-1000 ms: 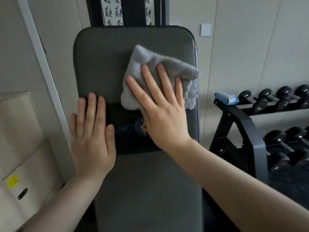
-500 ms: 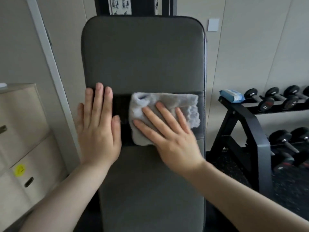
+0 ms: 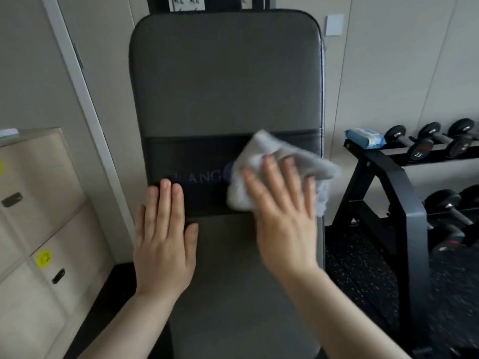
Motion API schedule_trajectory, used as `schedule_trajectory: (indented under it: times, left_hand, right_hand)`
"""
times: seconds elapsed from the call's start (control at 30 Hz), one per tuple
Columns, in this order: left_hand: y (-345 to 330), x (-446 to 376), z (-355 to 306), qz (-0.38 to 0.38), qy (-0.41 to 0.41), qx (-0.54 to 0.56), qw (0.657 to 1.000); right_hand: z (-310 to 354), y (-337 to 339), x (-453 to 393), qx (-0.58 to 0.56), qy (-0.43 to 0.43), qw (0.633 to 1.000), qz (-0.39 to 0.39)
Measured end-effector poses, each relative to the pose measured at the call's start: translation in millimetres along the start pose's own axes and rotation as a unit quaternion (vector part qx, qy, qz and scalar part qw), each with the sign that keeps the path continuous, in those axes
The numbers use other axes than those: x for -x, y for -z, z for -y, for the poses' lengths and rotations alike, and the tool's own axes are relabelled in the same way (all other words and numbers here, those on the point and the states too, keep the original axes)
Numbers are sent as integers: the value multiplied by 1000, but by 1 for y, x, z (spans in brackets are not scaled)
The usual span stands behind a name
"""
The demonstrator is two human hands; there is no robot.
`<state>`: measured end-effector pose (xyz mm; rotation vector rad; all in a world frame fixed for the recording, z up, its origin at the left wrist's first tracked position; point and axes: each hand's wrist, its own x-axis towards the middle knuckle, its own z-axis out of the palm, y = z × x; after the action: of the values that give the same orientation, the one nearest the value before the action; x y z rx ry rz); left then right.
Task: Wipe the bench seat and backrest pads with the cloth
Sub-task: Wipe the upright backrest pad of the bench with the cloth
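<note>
The grey backrest pad (image 3: 225,79) rises in front of me, crossed by a black band with lettering. My right hand (image 3: 282,218) lies flat with straight fingers on a crumpled grey cloth (image 3: 261,156), pressing it against the right end of that band. The cloth overhangs the pad's right edge. My left hand (image 3: 166,242) rests flat on the pad's left side, fingertips on the lower edge of the band. The right hand is blurred by motion.
A black rack (image 3: 404,203) with several dumbbells stands right of the bench, with a blue wipes pack (image 3: 365,137) on its top rail. Beige lockers (image 3: 39,216) stand at the left. Speckled black floor lies between bench and rack.
The cloth came down the pad from its upper right to the black band, then slid right to the pad's edge. My left hand slipped lower on the pad.
</note>
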<state>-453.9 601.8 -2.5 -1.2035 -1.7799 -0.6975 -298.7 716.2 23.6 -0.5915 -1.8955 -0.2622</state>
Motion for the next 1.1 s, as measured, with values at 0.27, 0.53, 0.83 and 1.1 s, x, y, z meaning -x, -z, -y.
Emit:
schedule_trajectory:
  times: [0.27,0.53,0.83,1.1]
  left_hand:
    - [-6,3,0,-25,10,23,999]
    - [-9,2,-2,-34,22,10,999]
    - [-10,3,2,-36,-2,15,999]
    - [-10,3,3,-48,0,28,998]
  right_hand:
    - [37,-16,7,-48,-7,999,-2]
    - [41,-3,-29,-107,-188,975,-45]
    - [3,-6,28,-14,40,998,44]
    - [38,-14,-5,-66,-89,993,-26]
